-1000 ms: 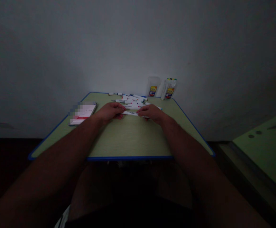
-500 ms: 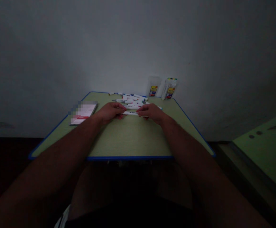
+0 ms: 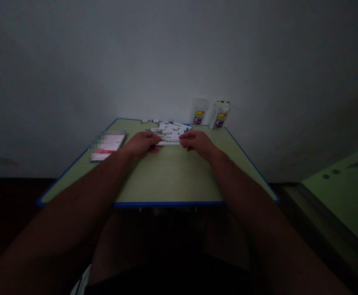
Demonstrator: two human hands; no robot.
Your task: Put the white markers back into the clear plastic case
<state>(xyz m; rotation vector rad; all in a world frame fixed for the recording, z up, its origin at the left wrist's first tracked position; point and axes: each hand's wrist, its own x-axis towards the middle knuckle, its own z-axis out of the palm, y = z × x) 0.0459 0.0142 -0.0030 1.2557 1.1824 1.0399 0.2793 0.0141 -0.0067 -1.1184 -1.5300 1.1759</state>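
Observation:
A white marker [image 3: 170, 143] lies crosswise between my two hands, just in front of a loose pile of white markers [image 3: 169, 127]. My left hand [image 3: 143, 143] pinches its left end between thumb and fingers. On the other end, my right hand [image 3: 196, 142] is closed with thumb and fingertips. Both ends of the marker are hidden by the fingers. Another white marker [image 3: 171, 138] lies right behind the held one. Several markers in the pile show coloured bands, and some have bare grey tips.
A clear plastic case [image 3: 198, 112] and a second case with markers in it [image 3: 220, 115] stand at the back right by the wall. A tablet-like device [image 3: 109, 146], partly pixelated, lies at the left. The green table [image 3: 169, 180] has a blue edge.
Both hands have shifted slightly away from me with the marker. The dark print that showed on the marker's barrel is now out of sight, so it looks plain white.

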